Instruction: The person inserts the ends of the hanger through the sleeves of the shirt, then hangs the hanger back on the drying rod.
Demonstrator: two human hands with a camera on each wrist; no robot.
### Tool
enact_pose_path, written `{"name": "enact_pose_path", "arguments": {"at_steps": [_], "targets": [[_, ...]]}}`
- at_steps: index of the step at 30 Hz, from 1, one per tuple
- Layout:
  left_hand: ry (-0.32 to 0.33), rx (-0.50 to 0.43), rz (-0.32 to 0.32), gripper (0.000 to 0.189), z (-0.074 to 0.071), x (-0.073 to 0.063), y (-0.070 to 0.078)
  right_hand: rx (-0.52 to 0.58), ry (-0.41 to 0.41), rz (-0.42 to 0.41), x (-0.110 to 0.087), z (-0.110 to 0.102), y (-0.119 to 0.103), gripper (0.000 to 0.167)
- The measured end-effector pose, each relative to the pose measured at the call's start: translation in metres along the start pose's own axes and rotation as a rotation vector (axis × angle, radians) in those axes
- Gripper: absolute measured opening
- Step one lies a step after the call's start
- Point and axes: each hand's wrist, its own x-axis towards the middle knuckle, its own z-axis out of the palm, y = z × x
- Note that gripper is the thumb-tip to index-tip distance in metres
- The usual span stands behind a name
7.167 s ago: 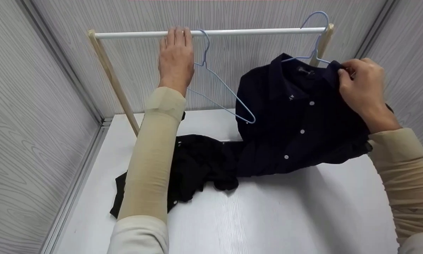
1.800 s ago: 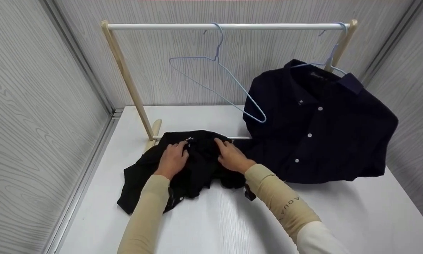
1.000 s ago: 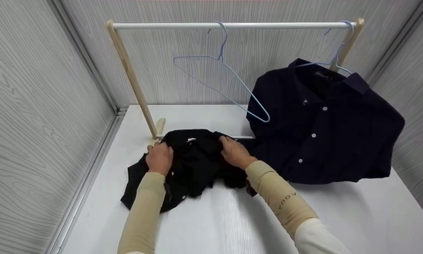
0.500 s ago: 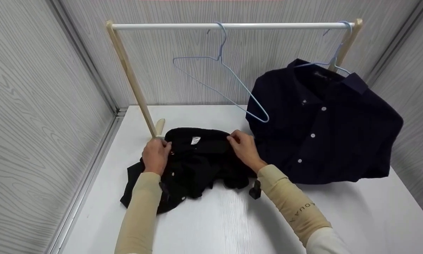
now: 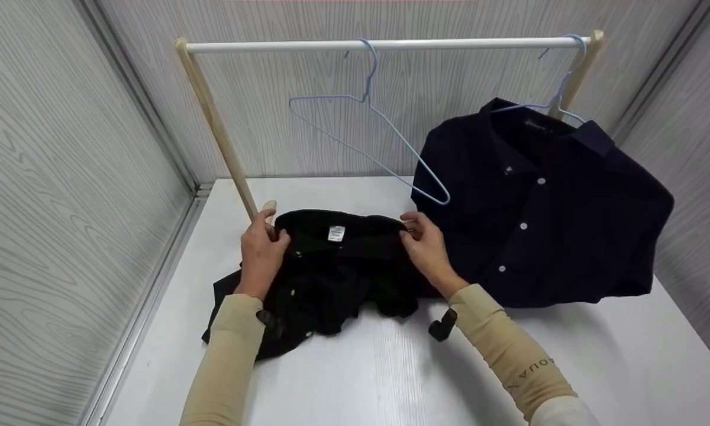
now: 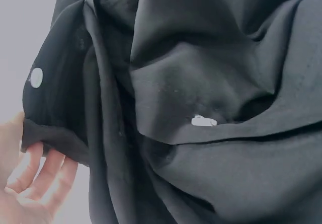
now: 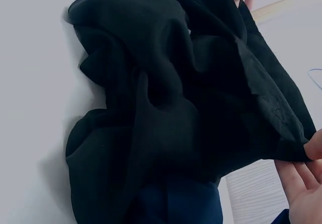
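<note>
A black button-up shirt lies rumpled on the white table, its upper edge raised and a white label showing inside. My left hand pinches the left end of that edge between thumb and fingers. At the right end, my right hand pinches the cloth the same way. White buttons show on the black shirt in the left wrist view, with my left fingers at a cloth edge. In the right wrist view, my right thumb and fingers hold a corner of the fabric.
A bare blue wire hanger hangs from the white rail of a wooden-legged rack. To the right, a navy shirt hangs on another blue hanger. The white table extends toward me; panelled walls enclose it.
Earlier my hands were at the rail and the navy shirt. They have since come down to the black shirt, spread apart along its edge, and lifted it, uncovering the label.
</note>
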Motion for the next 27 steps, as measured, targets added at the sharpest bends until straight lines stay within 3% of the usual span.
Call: {"name": "enact_pose_path", "arguments": {"at_steps": [6, 12, 16, 22, 27], "targets": [[0.017, 0.054, 0.082, 0.015, -0.005, -0.008, 0.001, 0.050, 0.007, 0.034, -0.005, -0.011, 0.000, 0.029], [-0.035, 0.043, 0.103, 0.016, -0.007, -0.022, 0.004, 0.073, -0.028, 0.089, -0.011, -0.016, 0.004, 0.040], [-0.095, 0.022, 0.093, 0.015, -0.003, -0.030, 0.005, 0.073, -0.070, 0.142, -0.018, -0.018, 0.008, 0.045], [-0.149, -0.003, 0.082, 0.009, 0.011, -0.046, 0.002, 0.095, -0.150, 0.267, -0.027, -0.018, 0.016, 0.034], [-0.210, 0.062, 0.050, 0.011, 0.020, -0.057, -0.004, 0.051, -0.168, 0.243, -0.031, -0.020, 0.025, 0.031]]}}
